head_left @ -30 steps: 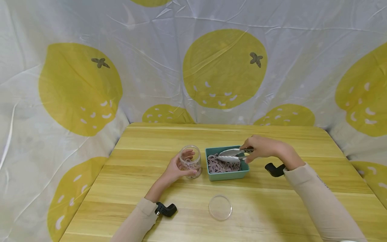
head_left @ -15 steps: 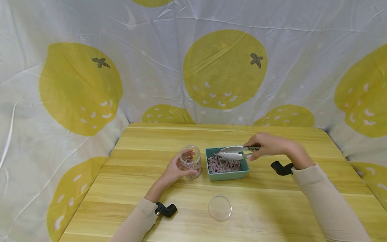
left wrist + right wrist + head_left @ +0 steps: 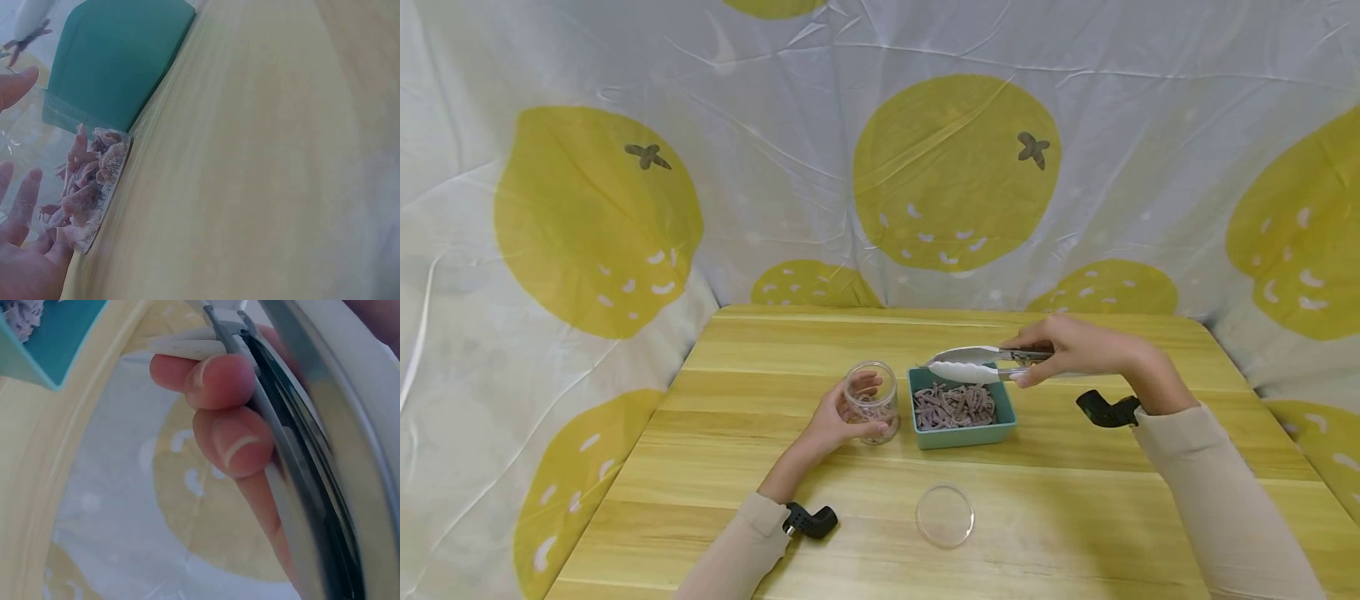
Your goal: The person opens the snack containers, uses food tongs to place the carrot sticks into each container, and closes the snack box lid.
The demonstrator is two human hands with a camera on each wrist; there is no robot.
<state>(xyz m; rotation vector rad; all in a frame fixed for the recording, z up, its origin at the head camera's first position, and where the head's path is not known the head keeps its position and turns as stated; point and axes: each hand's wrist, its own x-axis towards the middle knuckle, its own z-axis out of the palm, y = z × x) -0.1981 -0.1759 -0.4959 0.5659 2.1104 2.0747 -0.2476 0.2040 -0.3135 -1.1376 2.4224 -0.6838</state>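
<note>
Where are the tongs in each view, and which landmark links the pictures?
Head: tongs right of centre, overlapping the far rim of the box, in the right hand.
Left wrist: tongs in the top left corner, only the end showing.
Right wrist: tongs run large down the right side, cut off by the frame.
Shared landmark: the box, upper left in both wrist views.

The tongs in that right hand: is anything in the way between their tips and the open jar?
Nothing visible blocks them. The tongs appear raised above the teal box, so its wall looks cleared. The jar beside it has its mouth uncovered; the left hand grips only its side.
</note>
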